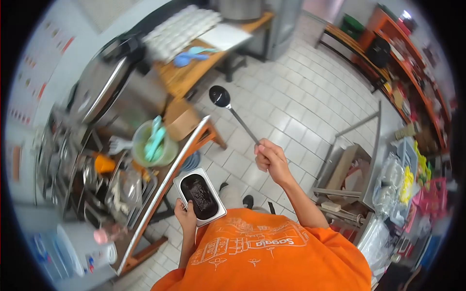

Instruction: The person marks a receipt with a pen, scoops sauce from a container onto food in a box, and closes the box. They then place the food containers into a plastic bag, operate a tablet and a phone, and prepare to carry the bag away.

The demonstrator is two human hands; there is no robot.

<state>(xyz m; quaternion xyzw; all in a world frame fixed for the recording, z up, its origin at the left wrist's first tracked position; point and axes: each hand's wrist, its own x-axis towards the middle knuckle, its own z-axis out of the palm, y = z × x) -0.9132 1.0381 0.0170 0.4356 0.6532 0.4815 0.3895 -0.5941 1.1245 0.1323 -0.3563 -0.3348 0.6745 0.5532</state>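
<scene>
My left hand point(186, 216) is closed on the side of a small rectangular pan point(219, 213) with a pale metallic rim, its thumb over the edge. Inside the pan lies a dark, glossy mass point(200, 196), close against the front of my orange shirt point(286, 262). Out in front, my right hand point(273, 162) grips the end of a long grey handle. At its far end is the dark, shiny bowl of a large spoon point(220, 96), held over the tiled floor and apart from the pan.
On the left, a wooden-legged table point(162, 191) bears a bucket point(167, 150) with turquoise utensils, plus metal trays. Beyond it stand a cardboard box point(181, 119) and a bench point(177, 80) with blue scoops point(189, 58). A metal rack point(340, 191) and orange shelves point(412, 72) line the right.
</scene>
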